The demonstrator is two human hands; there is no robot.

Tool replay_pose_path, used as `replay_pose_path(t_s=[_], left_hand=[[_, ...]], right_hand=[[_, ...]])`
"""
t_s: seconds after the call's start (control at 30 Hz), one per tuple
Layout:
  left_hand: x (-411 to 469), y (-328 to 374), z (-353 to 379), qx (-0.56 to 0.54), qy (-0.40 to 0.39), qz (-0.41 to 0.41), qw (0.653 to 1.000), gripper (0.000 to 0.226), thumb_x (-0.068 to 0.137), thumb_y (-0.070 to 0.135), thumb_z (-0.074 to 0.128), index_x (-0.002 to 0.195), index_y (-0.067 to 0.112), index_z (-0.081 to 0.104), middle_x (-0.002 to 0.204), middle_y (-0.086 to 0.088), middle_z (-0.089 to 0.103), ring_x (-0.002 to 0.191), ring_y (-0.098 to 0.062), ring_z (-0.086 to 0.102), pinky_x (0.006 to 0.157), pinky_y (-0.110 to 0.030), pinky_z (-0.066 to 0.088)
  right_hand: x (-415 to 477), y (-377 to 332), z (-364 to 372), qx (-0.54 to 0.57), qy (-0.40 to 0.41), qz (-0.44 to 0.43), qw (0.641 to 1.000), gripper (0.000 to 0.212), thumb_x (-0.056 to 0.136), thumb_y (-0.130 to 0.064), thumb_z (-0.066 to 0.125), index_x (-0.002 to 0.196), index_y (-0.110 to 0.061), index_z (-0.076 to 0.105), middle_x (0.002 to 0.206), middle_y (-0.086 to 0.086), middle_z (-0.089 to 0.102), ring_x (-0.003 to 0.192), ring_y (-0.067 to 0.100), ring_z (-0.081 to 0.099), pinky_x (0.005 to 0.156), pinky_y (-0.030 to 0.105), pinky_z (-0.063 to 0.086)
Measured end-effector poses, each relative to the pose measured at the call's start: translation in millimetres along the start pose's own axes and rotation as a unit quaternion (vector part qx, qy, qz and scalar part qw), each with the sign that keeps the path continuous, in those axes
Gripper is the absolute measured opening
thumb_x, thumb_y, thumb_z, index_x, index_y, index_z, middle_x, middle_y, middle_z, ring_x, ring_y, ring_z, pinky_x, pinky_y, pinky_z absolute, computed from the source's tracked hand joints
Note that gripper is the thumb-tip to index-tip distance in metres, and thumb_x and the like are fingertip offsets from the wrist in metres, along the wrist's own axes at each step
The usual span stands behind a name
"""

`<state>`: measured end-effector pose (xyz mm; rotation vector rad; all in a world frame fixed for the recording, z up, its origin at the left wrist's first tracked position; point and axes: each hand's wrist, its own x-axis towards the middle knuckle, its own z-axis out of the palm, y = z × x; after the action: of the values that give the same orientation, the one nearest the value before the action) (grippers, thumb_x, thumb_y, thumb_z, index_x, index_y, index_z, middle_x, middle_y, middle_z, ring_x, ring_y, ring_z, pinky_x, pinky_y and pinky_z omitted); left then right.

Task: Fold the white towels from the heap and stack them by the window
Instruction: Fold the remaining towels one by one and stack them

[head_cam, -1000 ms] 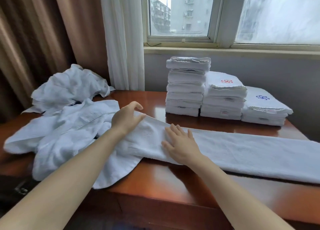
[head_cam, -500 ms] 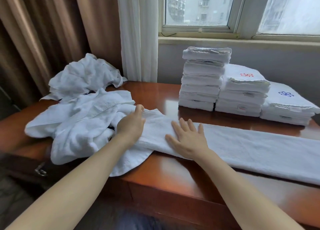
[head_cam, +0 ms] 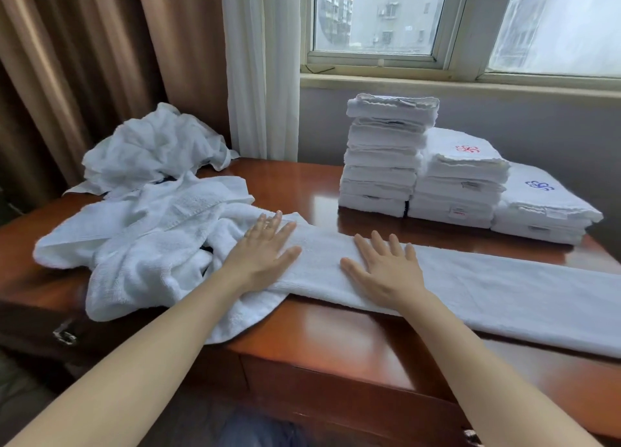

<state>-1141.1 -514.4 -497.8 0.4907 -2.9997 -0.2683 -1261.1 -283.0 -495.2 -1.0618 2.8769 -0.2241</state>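
Note:
A long white towel [head_cam: 497, 295], folded into a narrow strip, lies across the wooden table [head_cam: 336, 342] and runs off to the right. My left hand [head_cam: 265, 251] presses flat on its left end with fingers spread. My right hand [head_cam: 386, 265] lies flat on the strip just to the right of it. A heap of crumpled white towels [head_cam: 144, 218] covers the table's left side, touching the strip's left end. Three stacks of folded towels stand under the window: a tall one [head_cam: 386, 157], a middle one [head_cam: 460, 181] with a red emblem, a low one [head_cam: 544, 207] with a blue emblem.
Brown curtains [head_cam: 84, 59] and a white sheer curtain [head_cam: 262, 66] hang at the back left. The window sill [head_cam: 453, 83] runs above the stacks. Polished table surface shows between the strip and the stacks and along the front edge, where a drawer front is visible.
My left hand, earlier curled on the towel's left end, now lies flat with fingers spread. My right hand stays flat on the strip. The camera view shifted left.

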Motion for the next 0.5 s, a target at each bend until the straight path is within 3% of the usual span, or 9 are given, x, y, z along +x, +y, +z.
replay_pose_path(t_s=[0.07, 0.13, 0.23, 0.33, 0.5], left_hand=[[-2, 2, 1, -0.029, 0.027, -0.021, 0.999, 0.065, 0.099, 0.060, 0.021, 0.157, 0.034, 0.008, 0.165, 0.007, -0.012, 0.151, -0.015, -0.010, 0.123, -0.043, 0.008], [-6, 6, 2, -0.050, 0.116, -0.048, 0.991, 0.059, 0.101, 0.051, 0.031, 0.155, 0.029, 0.023, 0.165, 0.001, 0.006, 0.149, -0.021, 0.015, 0.114, -0.044, 0.028], [-8, 9, 2, -0.027, 0.205, -0.099, 0.973, 0.053, 0.098, 0.044, 0.041, 0.144, 0.018, 0.038, 0.144, -0.007, 0.041, 0.124, -0.029, 0.050, 0.093, -0.042, 0.044], [-7, 11, 1, -0.023, 0.178, -0.165, 0.970, 0.058, 0.097, 0.054, 0.038, 0.139, 0.014, 0.039, 0.136, -0.008, 0.052, 0.113, -0.030, 0.057, 0.085, -0.041, 0.045], [-2, 10, -1, -0.071, 0.167, -0.200, 0.963, 0.070, 0.089, 0.067, 0.040, 0.136, 0.016, 0.036, 0.143, 0.003, 0.052, 0.115, -0.028, 0.060, 0.081, -0.038, 0.044]], right_hand=[[-1, 7, -2, -0.003, 0.001, 0.011, 1.000, 0.075, 0.090, -0.075, 0.014, 0.156, -0.040, 0.008, 0.166, -0.001, 0.002, 0.152, 0.030, -0.004, 0.121, 0.051, -0.005], [-2, 7, -1, 0.004, 0.006, 0.006, 1.000, 0.074, 0.091, -0.073, 0.016, 0.156, -0.039, 0.009, 0.166, 0.000, 0.003, 0.152, 0.031, -0.003, 0.120, 0.052, -0.005], [-5, 5, 0, 0.033, 0.062, -0.014, 0.997, 0.068, 0.096, -0.063, 0.026, 0.157, -0.034, 0.015, 0.166, 0.001, 0.008, 0.153, 0.026, -0.001, 0.122, 0.049, -0.001], [-9, -2, 0, 0.029, 0.124, -0.056, 0.990, 0.062, 0.100, -0.051, 0.034, 0.156, -0.027, 0.023, 0.164, -0.002, 0.018, 0.152, 0.018, 0.006, 0.123, 0.043, 0.003], [-21, -23, 12, 0.046, 0.110, -0.099, 0.988, 0.049, 0.098, -0.051, 0.032, 0.140, -0.027, 0.042, 0.148, -0.003, 0.039, 0.142, 0.019, 0.025, 0.117, 0.043, 0.013]])
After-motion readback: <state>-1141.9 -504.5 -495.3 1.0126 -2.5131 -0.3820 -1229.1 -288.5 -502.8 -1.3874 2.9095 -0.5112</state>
